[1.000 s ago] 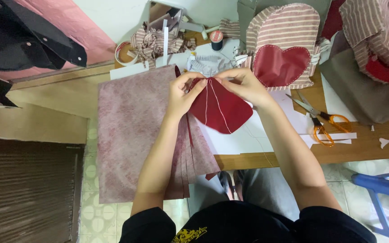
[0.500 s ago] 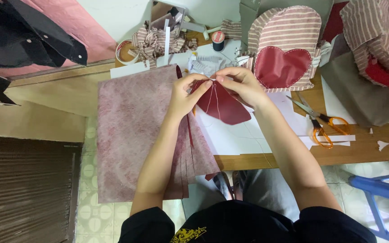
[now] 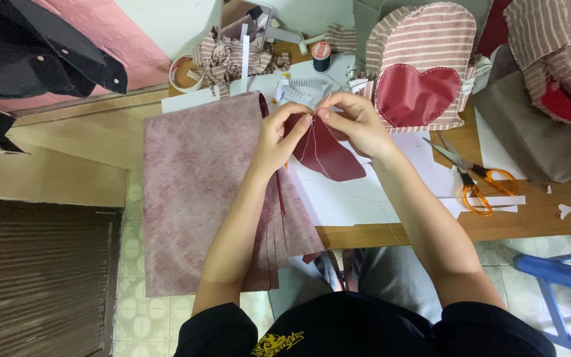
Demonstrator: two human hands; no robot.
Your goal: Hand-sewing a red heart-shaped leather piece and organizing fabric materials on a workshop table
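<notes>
Dark red fabric piece point(image 3: 325, 151), folded, pale stitch line; L hand point(image 3: 277, 135) & R hand point(image 3: 355, 119) both pinching top edge.

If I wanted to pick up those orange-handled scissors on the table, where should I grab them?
Take the scissors by the orange loops, coming from the table's near edge. They lie flat on white paper with the blades pointing away toward the striped heart bag, so the handles are the safe part and probably the easiest to reach.

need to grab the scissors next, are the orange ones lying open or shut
Open. The orange-handled scissors lie flat on the wooden table, to the right of the right hand; the blades spread apart toward the upper left.
</notes>
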